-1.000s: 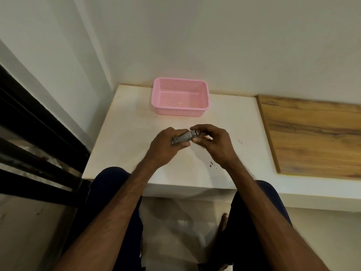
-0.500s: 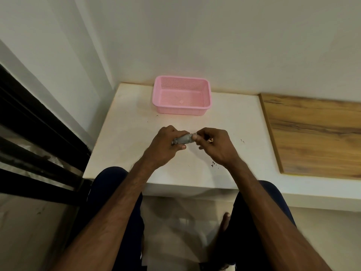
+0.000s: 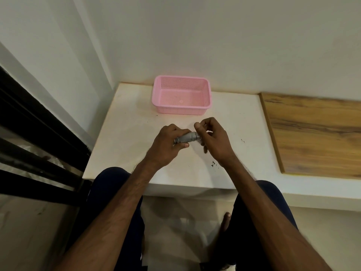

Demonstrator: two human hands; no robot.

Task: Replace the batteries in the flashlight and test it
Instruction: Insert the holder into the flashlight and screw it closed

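Knurled grey metal flashlight (image 3: 185,138), perforated pink plastic basket (image 3: 181,110), matt white tabletop (image 3: 132,122), grained wood panel (image 3: 316,133)

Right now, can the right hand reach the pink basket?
Probably yes: the pink basket sits beyond the right hand on the white table with nothing between them, though that hand is busy pinching the flashlight end.

The flashlight (image 3: 186,137) is recorded as silver-grey, its barrel marked with a fine knurled pattern. The basket (image 3: 180,110) is pink, its walls pierced in a regular grid of small holes. The table (image 3: 132,122) is off-white, flecked with a few dark specks (image 3: 213,163). The board (image 3: 316,133) is brown with darker wood grain. The wall (image 3: 214,45) is white; the trousers (image 3: 109,188), dark navy.
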